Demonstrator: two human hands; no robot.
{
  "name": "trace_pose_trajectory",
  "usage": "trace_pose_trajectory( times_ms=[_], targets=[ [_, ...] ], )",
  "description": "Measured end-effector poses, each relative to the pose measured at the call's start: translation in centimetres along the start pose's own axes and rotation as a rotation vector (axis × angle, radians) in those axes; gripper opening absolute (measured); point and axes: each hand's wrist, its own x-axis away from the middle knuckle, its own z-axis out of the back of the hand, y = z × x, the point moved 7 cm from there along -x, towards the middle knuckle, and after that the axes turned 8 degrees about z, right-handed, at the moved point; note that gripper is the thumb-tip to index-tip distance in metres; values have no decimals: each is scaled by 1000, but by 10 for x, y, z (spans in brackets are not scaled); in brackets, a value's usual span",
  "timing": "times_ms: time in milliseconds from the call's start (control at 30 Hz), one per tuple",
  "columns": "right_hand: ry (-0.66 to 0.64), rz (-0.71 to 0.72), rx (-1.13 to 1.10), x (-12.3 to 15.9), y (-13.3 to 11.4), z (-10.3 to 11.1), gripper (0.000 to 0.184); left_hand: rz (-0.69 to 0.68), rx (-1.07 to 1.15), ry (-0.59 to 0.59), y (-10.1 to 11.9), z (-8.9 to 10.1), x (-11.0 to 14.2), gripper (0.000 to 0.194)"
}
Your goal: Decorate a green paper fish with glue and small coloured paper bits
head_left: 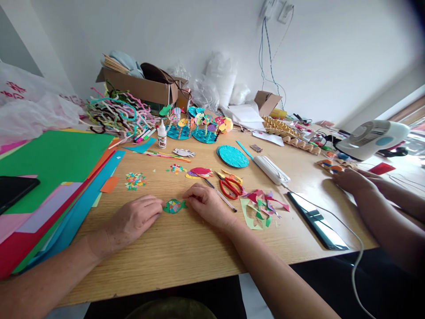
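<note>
A green paper fish [174, 206] with colourful scraps on its body lies on the wooden table between my hands. My left hand [136, 217] has its fingers closed together at the fish's left end. At the tail, my right hand [207, 204] is closed, its fingertips pinched on the edge. Just beyond the right hand are a pen [226, 199], red-handled scissors [229, 186] and a red paper fish [200, 171]. Tiny paper scraps [135, 180] form a pile past the left hand. A white glue bottle [162, 136] stands farther back.
Coloured paper sheets [59, 159] are stacked at left, with pipe cleaners [122, 110] behind. Paper offcuts [260, 208], a power strip [270, 169] and a phone [317, 221] lie to the right. A cable [357, 261] crosses the table edge. Another person's hands [353, 181] work at far right.
</note>
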Motion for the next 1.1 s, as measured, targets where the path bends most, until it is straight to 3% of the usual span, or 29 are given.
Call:
trace_pose_trajectory(
  times_ms=[167,300,533,667,833,1100],
  targets=[
    [122,-102,-36,1,10,9,23,184,222,-17,-13,11,-5,20],
    [145,-155,-115,1,13,10,20,369,367,-81,-19,15,-12,19],
    [-18,-342,-342,-2,5,-1,19,634,601,-129,-24,-1,-30,17],
    [-84,-377,-341,-7,1,-1,19,767,659,-153,-28,-13,-36,18],
    [-98,-336,-280,-16,-1,3,15,795,676,-143,-35,-23,-39,27],
    [-148,-251,-167,-25,-7,1,9,735,586,-187,-37,-29,-44,25]
  ],
)
